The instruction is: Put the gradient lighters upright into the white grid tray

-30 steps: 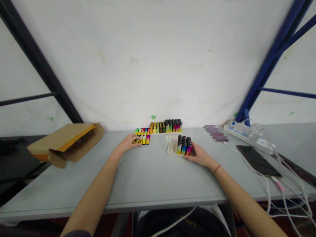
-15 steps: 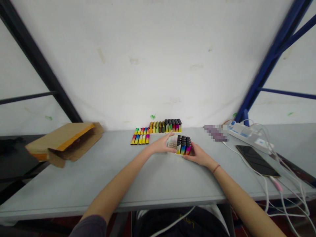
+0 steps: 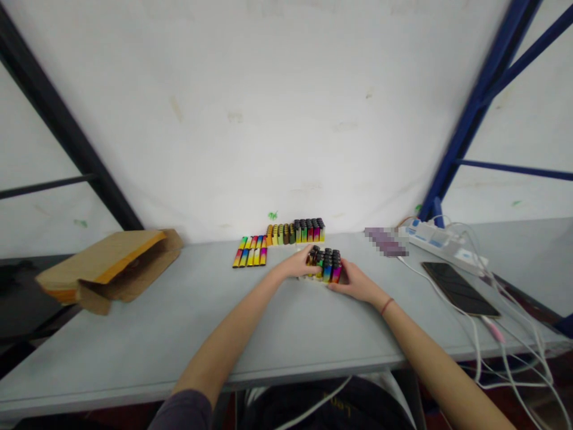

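Several upright rainbow-coloured lighters (image 3: 332, 269) with black tops stand packed in a pale tray (image 3: 304, 278) in front of me. My left hand (image 3: 299, 263) is curled at the tray's left side, with thumb and fingers around several lighters (image 3: 314, 255) there; their lower parts are partly hidden. My right hand (image 3: 357, 282) grips the right side of the block, its thumb along the front. Behind stand a block of black-topped lighters (image 3: 310, 231) and a block of yellow and dark ones (image 3: 280, 234). Lighters lying flat (image 3: 249, 253) form two rows to the left.
An open brown paper bag (image 3: 107, 257) lies at the left of the grey table (image 3: 179, 352). To the right are a dark phone (image 3: 459, 288), a blurred purple item (image 3: 385, 243), a white power strip (image 3: 441, 243) and loose white cables (image 3: 477, 346). A wall rises behind.
My left hand has moved onto the tray's left part, where bare slots showed before and lighters now stand. My right hand keeps its grip. The whole view has shifted slightly.
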Demonstrator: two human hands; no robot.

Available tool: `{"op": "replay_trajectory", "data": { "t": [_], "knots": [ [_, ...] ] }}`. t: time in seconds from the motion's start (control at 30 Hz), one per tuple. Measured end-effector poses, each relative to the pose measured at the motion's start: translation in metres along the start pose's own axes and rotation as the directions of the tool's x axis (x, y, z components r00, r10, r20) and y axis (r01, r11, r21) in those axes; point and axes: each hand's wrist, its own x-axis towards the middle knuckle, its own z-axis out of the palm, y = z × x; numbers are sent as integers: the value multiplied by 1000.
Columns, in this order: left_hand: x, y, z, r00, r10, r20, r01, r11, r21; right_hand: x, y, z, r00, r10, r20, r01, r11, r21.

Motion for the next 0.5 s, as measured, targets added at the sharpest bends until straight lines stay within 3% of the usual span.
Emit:
{"op": "replay_trajectory", "data": {
  "t": [0.1,0.17,0.27,0.37,0.5],
  "knots": [
    [3,-9,10,997,82,1,-82,997,-1,0,3,0,1000,9,0,-9,1000,-16],
    [3,-11,14,998,62,-13,-61,998,7,0,3,0,1000,6,7,-6,1000,-19],
    [0,-9,16,993,1,-122,1,1000,20,0,2,-1,1000,0,10,0,1000,-5],
    [-3,-5,15,978,25,-206,-21,1000,19,0,1,-1,1000,-8,10,8,1000,13],
    [-5,-3,17,981,36,-192,-28,999,44,-1,0,-1,1000,3,2,-3,1000,-3]
  ]
}}
